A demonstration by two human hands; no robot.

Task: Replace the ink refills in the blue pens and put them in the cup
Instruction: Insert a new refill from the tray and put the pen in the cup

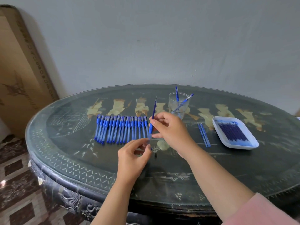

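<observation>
We list one blue pen [151, 127], refill tip upward, pinched at its clear barrel by our left grip [134, 155] and at its blue collar by our right grip [170, 129], above the bench [81, 151], cup [172, 103] at one o'clock.

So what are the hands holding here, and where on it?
Both hold one blue pen, tip up. The right hand pinches it at the blue grip, and the left hand pinches the lower end of its clear barrel.

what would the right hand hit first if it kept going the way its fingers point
Likely the row of blue pens to its left, though the right hand seems raised and might pass over them.
</observation>
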